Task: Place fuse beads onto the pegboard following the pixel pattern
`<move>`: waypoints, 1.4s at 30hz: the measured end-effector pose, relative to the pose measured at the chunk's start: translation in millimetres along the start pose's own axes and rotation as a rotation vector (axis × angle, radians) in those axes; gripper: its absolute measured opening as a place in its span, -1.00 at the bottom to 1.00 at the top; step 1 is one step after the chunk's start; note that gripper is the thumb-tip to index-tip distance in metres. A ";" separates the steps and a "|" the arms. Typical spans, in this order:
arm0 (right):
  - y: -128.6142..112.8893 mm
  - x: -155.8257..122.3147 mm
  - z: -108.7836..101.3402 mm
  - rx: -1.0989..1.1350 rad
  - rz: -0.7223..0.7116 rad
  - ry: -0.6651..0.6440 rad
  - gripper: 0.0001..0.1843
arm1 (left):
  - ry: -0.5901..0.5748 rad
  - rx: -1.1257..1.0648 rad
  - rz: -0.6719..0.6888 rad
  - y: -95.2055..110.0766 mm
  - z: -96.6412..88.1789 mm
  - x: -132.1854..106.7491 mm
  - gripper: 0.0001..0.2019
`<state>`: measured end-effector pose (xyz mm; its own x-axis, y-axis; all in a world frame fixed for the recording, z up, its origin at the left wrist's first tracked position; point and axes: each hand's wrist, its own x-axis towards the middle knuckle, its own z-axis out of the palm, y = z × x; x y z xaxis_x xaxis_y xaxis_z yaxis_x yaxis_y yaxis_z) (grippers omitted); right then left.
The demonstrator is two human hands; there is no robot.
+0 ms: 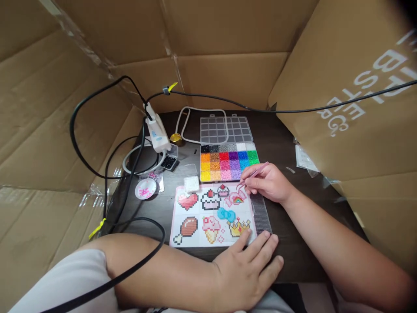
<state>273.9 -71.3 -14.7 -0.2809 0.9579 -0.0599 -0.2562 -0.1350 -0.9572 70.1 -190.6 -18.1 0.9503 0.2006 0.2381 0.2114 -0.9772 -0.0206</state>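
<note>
My R hand (269,181) has its fingers clamped on pink tweezers (261,167), tips by the rainbow candy on the pattern sheet's (181,217) upper R (too small to tell if they hold a bead), & my L hand (243,269) lies w/ fingers apart over the sheet's lower R corner & the pegboard's (261,215) near end. Just past the sheet: multi-colour bead box (220,181), lid (213,130) behind it; pink-bead dish (137,191) & pwr strip (158,132) further L on the dark table (184,156).
</note>
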 end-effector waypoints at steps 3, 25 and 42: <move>2.7 -1.4 0.7 -0.057 -0.024 0.034 -0.80 | 0.015 -0.029 -0.011 -0.2 3.6 -0.5 -0.54; 5.3 -10.2 31.4 -0.414 -0.303 0.273 -0.95 | 0.059 -0.043 -0.086 -1.7 9.9 -3.0 -0.61; 5.1 -10.8 24.0 -0.426 -0.463 0.446 -0.92 | 0.091 -0.023 -0.114 0.6 14.7 -3.9 -0.63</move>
<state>253.4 -88.4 -12.2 0.1912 0.9165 0.3515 0.1467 0.3274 -0.9334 69.9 -190.9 -33.4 0.8954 0.3046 0.3247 0.3108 -0.9499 0.0341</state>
